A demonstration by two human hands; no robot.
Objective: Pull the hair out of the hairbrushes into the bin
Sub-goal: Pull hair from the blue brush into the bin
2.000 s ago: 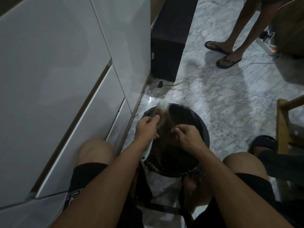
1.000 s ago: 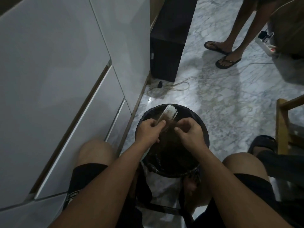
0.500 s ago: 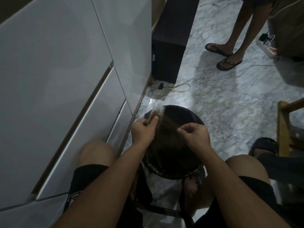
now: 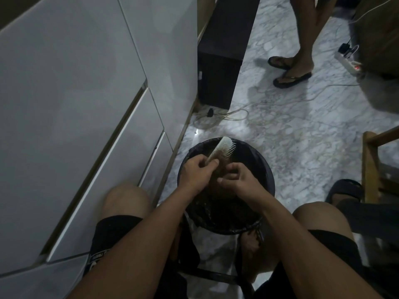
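On a marble floor (image 4: 302, 147), a black bin (image 4: 268, 173) is seen between the knees. Above it, a pale hairbrush (image 4: 223, 148) is held in the left hand (image 4: 197, 170); brown hair (image 4: 220, 169) is pinched by the right hand (image 4: 236, 178) just beside.

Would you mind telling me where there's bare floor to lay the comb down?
Bare marble floor lies right of the bin, short of the wooden frame. It is crowded beyond the bin, where cables trail from the dark cabinet.
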